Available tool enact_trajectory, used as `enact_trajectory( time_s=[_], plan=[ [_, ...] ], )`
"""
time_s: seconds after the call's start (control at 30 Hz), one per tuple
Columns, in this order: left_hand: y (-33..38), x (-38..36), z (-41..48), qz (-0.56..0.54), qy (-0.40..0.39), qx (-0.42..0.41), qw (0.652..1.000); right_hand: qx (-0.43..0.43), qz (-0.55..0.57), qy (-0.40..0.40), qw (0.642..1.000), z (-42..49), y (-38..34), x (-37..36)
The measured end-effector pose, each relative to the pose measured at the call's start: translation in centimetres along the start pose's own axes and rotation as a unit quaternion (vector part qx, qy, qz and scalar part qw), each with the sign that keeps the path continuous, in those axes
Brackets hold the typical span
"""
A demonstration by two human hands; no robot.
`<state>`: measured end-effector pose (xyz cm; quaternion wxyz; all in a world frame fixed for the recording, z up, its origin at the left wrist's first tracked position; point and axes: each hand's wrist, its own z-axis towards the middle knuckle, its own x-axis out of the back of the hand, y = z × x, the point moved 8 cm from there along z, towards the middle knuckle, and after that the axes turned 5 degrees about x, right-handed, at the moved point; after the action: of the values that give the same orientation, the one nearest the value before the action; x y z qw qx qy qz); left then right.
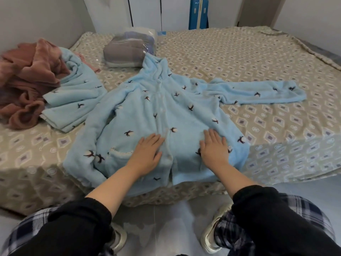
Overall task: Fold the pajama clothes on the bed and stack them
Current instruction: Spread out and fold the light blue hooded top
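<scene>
A light blue fleece pajama top (158,111) with dark bird prints lies spread face up on the bed (258,58), its hem at the near edge. One sleeve (258,91) stretches out to the right; the other lies down along the left side. My left hand (147,154) lies flat on the lower front by the pocket. My right hand (215,148) presses flat on the lower right front. Matching blue pajama pants (73,100) lie folded at the left. A crumpled pink fleece garment (25,80) is heaped at the far left.
A plastic-wrapped bundle of grey bedding (127,50) sits behind the top's collar. A blue suitcase (198,12) stands beyond the bed. The patterned sheet is bare on the right half. My legs and shoes are on the floor at the bed's near edge.
</scene>
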<state>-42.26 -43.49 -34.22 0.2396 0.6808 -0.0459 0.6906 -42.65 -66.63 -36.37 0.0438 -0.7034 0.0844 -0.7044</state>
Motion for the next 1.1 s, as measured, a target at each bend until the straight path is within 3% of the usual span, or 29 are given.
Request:
enact_trajectory(
  time_s=[0.1, 0.2, 0.3, 0.43, 0.53, 0.57, 0.67, 0.73, 0.83, 0.97, 1.03, 1.07, 1.1],
  plan=[
    [-3.1, 2.8, -2.5, -0.026, 0.102, 0.056, 0.993, -0.020, 0.028, -0.008, 0.999, 0.8, -3.7, 0.3],
    [-9.1, 4.1, -6.5, -0.110, 0.170, 0.211, 0.956, 0.114, 0.074, 0.000, 0.991, 1.0, -9.7, 0.6],
    [-14.1, 3.6, -10.5, -0.213, 0.166, 0.337, 0.902, 0.213, 0.096, -0.073, 0.970, 0.8, -14.3, -1.3],
    [-19.4, 6.6, -13.2, -0.186, 0.215, 0.383, 0.879, 0.203, 0.002, -0.077, 0.976, 1.9, -14.5, -3.3],
    [-23.0, 10.1, -14.4, -0.091, 0.244, 0.446, 0.856, 0.179, -0.002, -0.077, 0.981, 2.6, -14.3, -3.5],
    [-22.9, 10.6, -14.2, -0.065, 0.245, 0.439, 0.862, 0.176, -0.003, -0.079, 0.981, 2.6, -14.3, -3.5],
    [-18.6, 9.0, -11.9, -0.058, 0.198, 0.324, 0.923, 0.172, -0.002, -0.072, 0.982, 2.5, -14.3, -3.5],
    [-16.3, 6.1, -11.3, -0.119, 0.151, 0.325, 0.926, 0.172, 0.004, -0.077, 0.982, 2.5, -14.3, -3.4],
    [-14.8, 3.5, -11.9, -0.248, 0.198, 0.391, 0.864, 0.170, 0.046, -0.096, 0.980, 2.6, -14.2, -3.0],
    [-14.6, 2.3, -12.4, -0.480, 0.273, 0.449, 0.702, 0.143, 0.202, -0.108, 0.963, 2.6, -13.5, -1.8],
    [-14.3, 1.3, -11.4, -0.590, 0.199, 0.445, 0.644, 0.118, 0.316, -0.120, 0.934, 2.5, -12.8, -1.1],
    [-13.6, 0.8, -10.9, -0.630, 0.126, 0.432, 0.633, 0.101, 0.370, -0.128, 0.915, 2.3, -12.4, -0.9],
    [-12.8, 0.7, -10.8, -0.639, 0.052, 0.415, 0.645, 0.085, 0.411, -0.132, 0.898, 2.2, -12.1, -0.6]
  ],
)
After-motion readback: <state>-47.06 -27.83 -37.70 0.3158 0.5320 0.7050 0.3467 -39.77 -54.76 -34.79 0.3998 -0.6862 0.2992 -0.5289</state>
